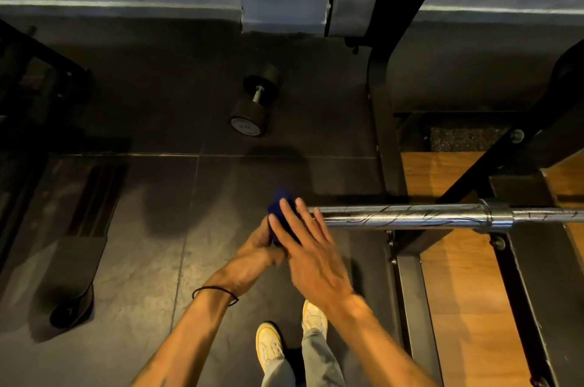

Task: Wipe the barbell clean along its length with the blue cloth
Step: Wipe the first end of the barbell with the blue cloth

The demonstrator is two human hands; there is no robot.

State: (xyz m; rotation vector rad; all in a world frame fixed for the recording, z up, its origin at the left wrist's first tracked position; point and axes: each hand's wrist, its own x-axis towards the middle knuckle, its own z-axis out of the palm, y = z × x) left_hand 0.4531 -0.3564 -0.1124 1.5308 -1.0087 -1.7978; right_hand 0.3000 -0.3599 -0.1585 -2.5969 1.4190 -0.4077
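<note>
Nearest the camera, the left hand grips the bunched dark blue cloth at the bare left end of the long chrome steel barbell, its fingers curled shut around the fabric. The right hand lies over the cloth with its fingers spread wide and flat, holding nothing; whether it presses the cloth or only hovers above it I cannot tell. The cloth sits right at the tip of the bar's sleeve, so I judge the wipe to be at one extreme of the bar. Rightward the sleeve, its collar and the thinner shaft run out of view across the black steel rack, so how much is clean cannot be told. Farther off, a black rubber dumbbell lies on the dark floor, untouched
</note>
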